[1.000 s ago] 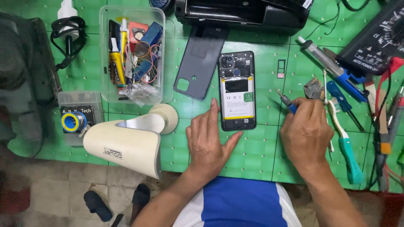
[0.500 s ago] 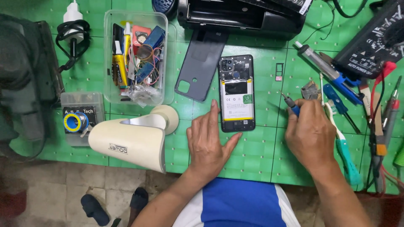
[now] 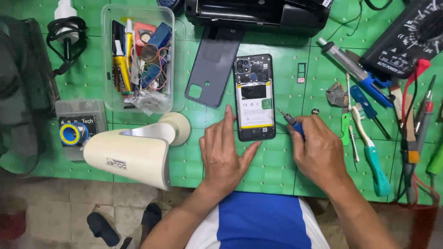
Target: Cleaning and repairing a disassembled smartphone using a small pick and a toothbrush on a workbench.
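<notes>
Black smartphone with its back cover off (image 3: 254,97), lying face down on the green gridded cutting mat (image 3: 277,166) that covers the table, yellowish battery and camera cluster exposed. Left hand (image 3: 224,154) flat on the mat just left of the phone's lower end, fingers spread and relaxed, index finger alongside the phone's left edge and thumb angled under its bottom corner; open grip, holding nothing. Right hand (image 3: 319,152) to the lower right of the phone, grip closed around a small blue-handled precision screwdriver (image 3: 290,121), metal tip pointing up and left, close to the phone's right edge, possibly just short of touching, hard to tell at this angle.

Dark grey plastic back cover (image 3: 213,68) lying tilted just left of the phone, its top end under the black box-shaped machine (image 3: 258,16) at the far edge. Clear plastic tub of glue tubes, wires and small parts (image 3: 137,57) further left. Cream-coloured lamp head on a round base (image 3: 134,150) near the left hand. Tiny SIM tray (image 3: 301,73) on the mat right of the phone. Row of screwdrivers, tweezers and a teal-handled brush (image 3: 371,154) at the right, beside a black multimeter with red leads (image 3: 408,39).
</notes>
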